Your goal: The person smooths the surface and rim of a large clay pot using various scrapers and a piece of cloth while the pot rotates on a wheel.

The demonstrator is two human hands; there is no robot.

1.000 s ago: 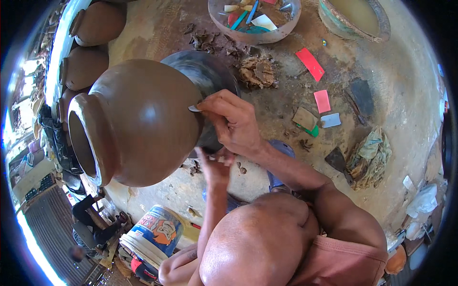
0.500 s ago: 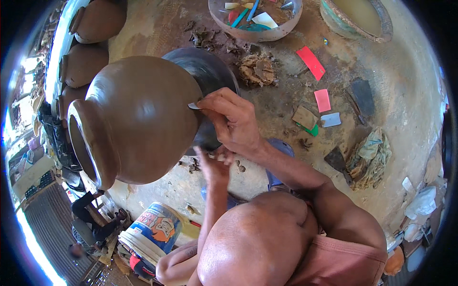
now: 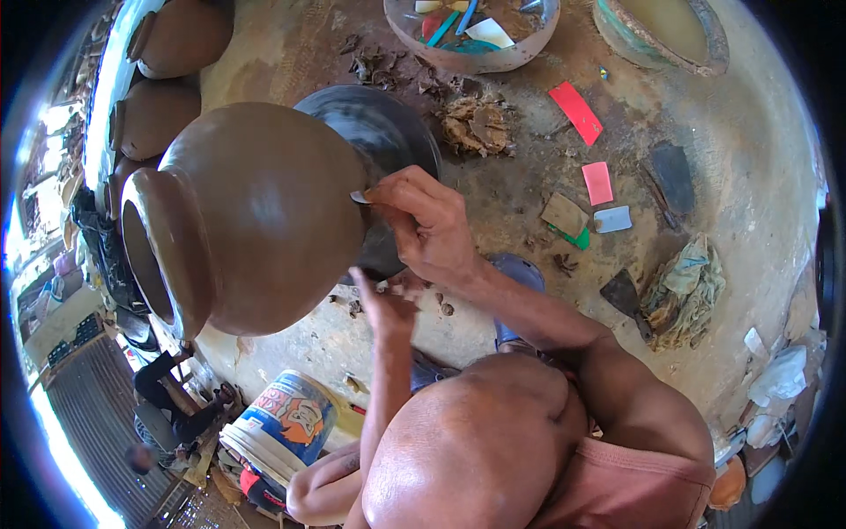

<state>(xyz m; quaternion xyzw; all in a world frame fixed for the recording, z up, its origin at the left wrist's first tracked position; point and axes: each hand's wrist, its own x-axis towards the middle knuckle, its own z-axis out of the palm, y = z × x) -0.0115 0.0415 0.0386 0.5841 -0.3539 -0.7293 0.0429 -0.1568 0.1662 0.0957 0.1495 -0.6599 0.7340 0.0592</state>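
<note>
A large brown clay pot [image 3: 273,212] with a thick rolled rim stands on a dark round wheel [image 3: 397,132], whose surface looks streaked. In my right hand [image 3: 432,225] a small thin pale scraper [image 3: 359,197] is pinched between thumb and fingers, its edge against the pot's side. Below it, my left hand [image 3: 388,304] is beside the lower edge of the wheel. Its thumb stands apart from the stretched fingers, which are smeared by motion, and nothing shows in its grasp.
Beyond the wheel lie clay scraps [image 3: 476,126] and a clear bowl [image 3: 476,57] of tools. A basin of murky water [image 3: 661,35], coloured plastic pieces [image 3: 577,113] and a crumpled cloth [image 3: 683,295] are at right. More pots [image 3: 159,119] line the left; a bucket [image 3: 282,419] stands near.
My left hand has shifted slightly left and up along the wheel's edge. The pot's rim sits slightly differently, while my right hand keeps the scraper against the pot in almost the same place.
</note>
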